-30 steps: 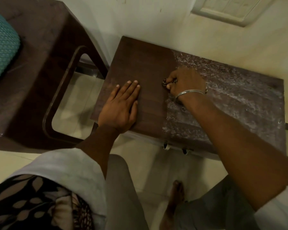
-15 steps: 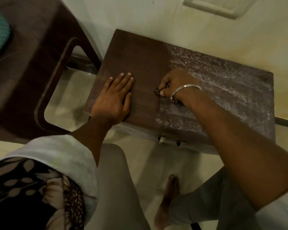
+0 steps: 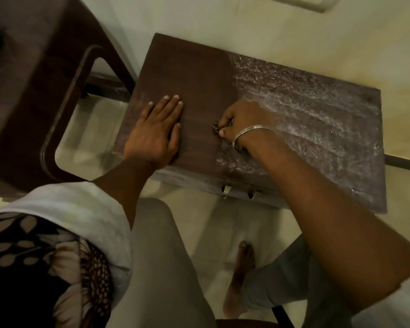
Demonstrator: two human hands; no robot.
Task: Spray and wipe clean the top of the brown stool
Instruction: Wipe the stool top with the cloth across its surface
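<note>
Stool (image 3: pixel 317 129) right half free; chair (image 3: pixel 33 91) close left; wall (image 3: pixel 199 17) behind

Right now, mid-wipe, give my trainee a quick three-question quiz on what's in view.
1. True or false: the left hand lies flat on the stool.
2. Which half of the stool top shows white streaks? A) left B) right C) neither
3. Fill in: the right hand grips a small dark ____.
Key: 1 true; 2 B; 3 cloth.
</note>
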